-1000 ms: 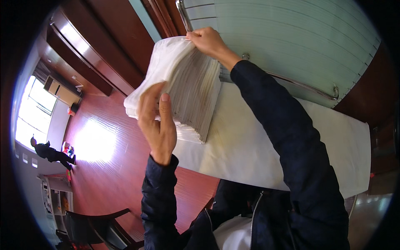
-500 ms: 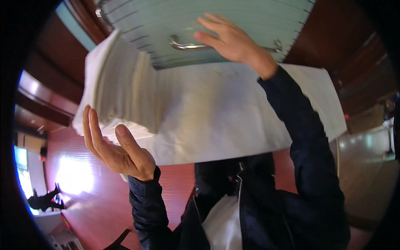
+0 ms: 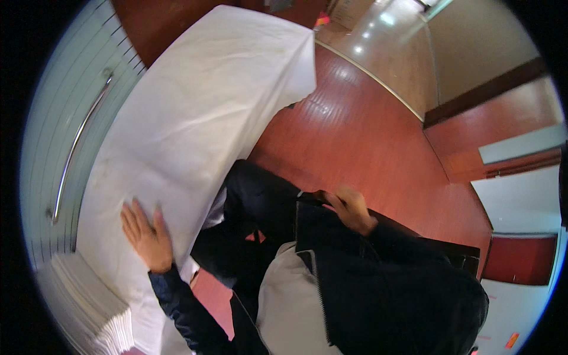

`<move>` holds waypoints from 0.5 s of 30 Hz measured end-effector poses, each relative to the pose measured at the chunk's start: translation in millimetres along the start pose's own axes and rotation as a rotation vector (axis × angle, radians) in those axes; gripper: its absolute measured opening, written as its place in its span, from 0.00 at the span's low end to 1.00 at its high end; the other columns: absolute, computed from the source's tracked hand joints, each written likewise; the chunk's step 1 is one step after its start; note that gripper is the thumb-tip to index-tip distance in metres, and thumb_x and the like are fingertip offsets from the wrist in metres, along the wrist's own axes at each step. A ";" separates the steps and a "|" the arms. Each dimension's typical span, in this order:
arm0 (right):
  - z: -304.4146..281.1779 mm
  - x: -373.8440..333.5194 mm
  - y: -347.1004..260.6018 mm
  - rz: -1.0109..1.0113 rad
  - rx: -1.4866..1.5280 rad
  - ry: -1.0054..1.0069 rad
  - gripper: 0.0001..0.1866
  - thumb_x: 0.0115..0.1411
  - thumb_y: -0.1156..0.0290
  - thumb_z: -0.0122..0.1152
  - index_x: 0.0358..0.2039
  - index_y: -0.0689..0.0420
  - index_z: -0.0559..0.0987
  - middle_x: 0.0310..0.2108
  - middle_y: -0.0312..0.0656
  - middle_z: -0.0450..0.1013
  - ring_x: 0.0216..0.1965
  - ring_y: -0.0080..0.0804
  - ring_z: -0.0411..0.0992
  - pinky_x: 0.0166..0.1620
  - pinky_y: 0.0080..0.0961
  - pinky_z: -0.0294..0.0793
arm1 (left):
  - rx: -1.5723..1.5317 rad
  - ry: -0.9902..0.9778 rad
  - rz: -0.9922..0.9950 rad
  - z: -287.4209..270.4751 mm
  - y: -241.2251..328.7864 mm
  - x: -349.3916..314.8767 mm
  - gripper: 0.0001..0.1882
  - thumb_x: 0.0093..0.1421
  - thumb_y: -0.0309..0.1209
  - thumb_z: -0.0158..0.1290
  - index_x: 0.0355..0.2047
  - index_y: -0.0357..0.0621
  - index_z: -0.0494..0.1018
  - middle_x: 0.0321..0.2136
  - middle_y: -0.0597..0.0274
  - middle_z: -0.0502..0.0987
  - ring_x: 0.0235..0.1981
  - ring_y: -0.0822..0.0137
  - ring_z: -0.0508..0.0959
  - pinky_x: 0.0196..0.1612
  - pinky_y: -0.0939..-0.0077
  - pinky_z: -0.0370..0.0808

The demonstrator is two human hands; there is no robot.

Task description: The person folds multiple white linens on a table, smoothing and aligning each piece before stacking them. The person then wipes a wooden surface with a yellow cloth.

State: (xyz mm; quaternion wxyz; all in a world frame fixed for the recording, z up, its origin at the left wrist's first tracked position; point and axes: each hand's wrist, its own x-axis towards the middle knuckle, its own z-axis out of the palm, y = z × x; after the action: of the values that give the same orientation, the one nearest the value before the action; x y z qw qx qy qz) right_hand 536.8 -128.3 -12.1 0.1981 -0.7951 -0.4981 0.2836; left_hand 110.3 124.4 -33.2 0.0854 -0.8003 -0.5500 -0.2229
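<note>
My left hand (image 3: 149,238) lies with spread fingers on the white cloth (image 3: 195,97) that covers a long table; nothing is in it. Close by it, at the table's near-left end, stands a stack of folded white cloths (image 3: 89,299), cut off by the picture's dark rim. My right hand (image 3: 350,210) is down at my right side, beside my thigh, slightly blurred. Its fingers are curled round a dark brown piece that looks like the front of a chair's armrest (image 3: 319,196), mostly covered by the hand and my dark jacket.
A pale slatted glass panel with a curved metal handle (image 3: 80,148) stands along the table's far-left side. The reddish wooden floor (image 3: 361,136) stretches to the right. Behind my right arm runs a dark chair edge (image 3: 449,251). White panels (image 3: 520,201) stand at the far right.
My view has swung to the right. My left hand has come down from beside the stack onto the cloth. My right hand has dropped from over the table to my side and closed.
</note>
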 end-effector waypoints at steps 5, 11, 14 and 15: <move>28.3 -150.2 76.5 0.242 0.258 0.189 0.10 0.67 0.80 0.58 0.48 0.60 0.79 0.46 0.46 0.78 0.47 0.40 0.77 0.49 0.31 0.78 | -0.002 -0.072 -0.010 -3.5 -11.5 8.8 0.32 0.71 0.48 0.50 0.69 0.43 0.64 0.70 0.41 0.61 0.71 0.42 0.59 0.72 0.49 0.53; 90.7 -253.5 161.9 0.402 -0.141 0.431 0.15 0.65 0.72 0.60 0.52 0.58 0.79 0.46 0.51 0.78 0.49 0.44 0.77 0.52 0.37 0.78 | -0.003 -0.081 -0.005 -2.1 -7.0 13.2 0.32 0.72 0.50 0.49 0.68 0.42 0.66 0.69 0.43 0.63 0.70 0.42 0.60 0.71 0.48 0.55; 111.9 -265.5 203.8 0.671 -0.174 0.324 0.15 0.65 0.72 0.60 0.52 0.58 0.79 0.46 0.50 0.78 0.49 0.43 0.77 0.52 0.37 0.78 | -0.002 -0.080 0.004 -0.8 -8.8 11.6 0.32 0.72 0.50 0.49 0.67 0.42 0.66 0.69 0.42 0.63 0.70 0.41 0.61 0.71 0.48 0.56; 118.8 -264.1 212.0 0.711 -0.179 0.279 0.15 0.65 0.71 0.61 0.52 0.58 0.79 0.46 0.50 0.78 0.49 0.43 0.78 0.52 0.37 0.78 | -0.009 -0.075 0.008 -0.7 -8.8 11.8 0.32 0.72 0.50 0.49 0.67 0.41 0.67 0.69 0.42 0.63 0.70 0.41 0.61 0.71 0.48 0.56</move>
State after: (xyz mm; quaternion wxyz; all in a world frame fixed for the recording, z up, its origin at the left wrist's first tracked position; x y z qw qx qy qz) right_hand 513.4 -453.5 -162.2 0.0834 -0.9631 -0.1826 0.1791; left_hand 105.5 137.5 -28.2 0.0620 -0.8106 -0.5488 -0.1947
